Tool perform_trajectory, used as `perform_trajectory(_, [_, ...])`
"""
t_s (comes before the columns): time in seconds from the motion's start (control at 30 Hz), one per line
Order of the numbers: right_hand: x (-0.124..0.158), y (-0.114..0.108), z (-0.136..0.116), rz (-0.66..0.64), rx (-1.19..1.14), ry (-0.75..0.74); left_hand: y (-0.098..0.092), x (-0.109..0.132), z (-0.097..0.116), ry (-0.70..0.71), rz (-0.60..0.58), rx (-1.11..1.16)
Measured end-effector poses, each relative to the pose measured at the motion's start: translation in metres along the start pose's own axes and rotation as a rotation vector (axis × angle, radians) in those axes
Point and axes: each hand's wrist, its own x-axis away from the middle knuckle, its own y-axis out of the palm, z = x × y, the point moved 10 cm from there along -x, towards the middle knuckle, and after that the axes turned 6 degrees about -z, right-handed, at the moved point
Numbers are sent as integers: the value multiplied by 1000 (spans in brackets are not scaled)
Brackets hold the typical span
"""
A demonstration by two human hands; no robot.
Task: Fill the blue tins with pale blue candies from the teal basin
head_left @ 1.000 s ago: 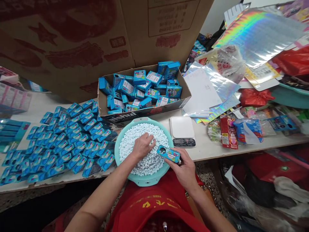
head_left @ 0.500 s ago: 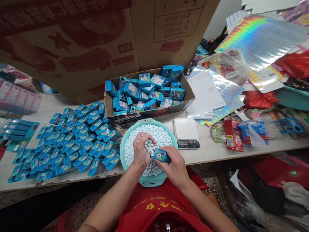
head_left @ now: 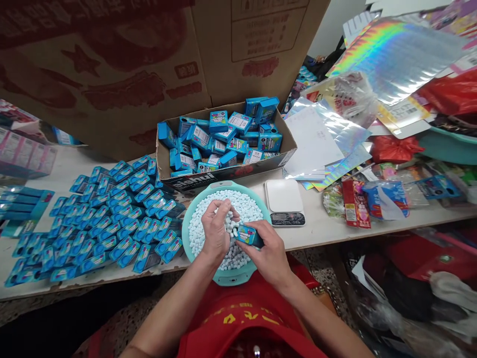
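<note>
My left hand (head_left: 216,227) is curled round some small pale-blue candies (head_left: 231,224) just above a turquoise basin (head_left: 189,243) full of the same candies. Right beside it, my right hand (head_left: 269,251) grips a small blue candy box (head_left: 246,235), its printed face up and one end pointing at the candies in my left hand. Whether that end is open cannot be made out. Behind the basin stands a cardboard tray (head_left: 238,175) heaped with similar blue boxes. Many more blue boxes (head_left: 112,214) stand in rows to the left of the basin.
A white digital scale (head_left: 284,196) sits right of the basin. Paper sheets (head_left: 313,139), shiny film (head_left: 391,59) and candy packets (head_left: 356,203) cover the right side. A large carton (head_left: 149,59) blocks the back. The table's front edge runs just past the basin.
The whole view has shifted slightly. Both hands stay over the basin, the box still in my right hand and tilted a little more, the candies still in my left.
</note>
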Motion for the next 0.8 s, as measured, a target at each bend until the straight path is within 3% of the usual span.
perform_trajectory(0.8, [-9, -2, 4, 25, -85, 19, 7, -13, 4, 51, 5, -29])
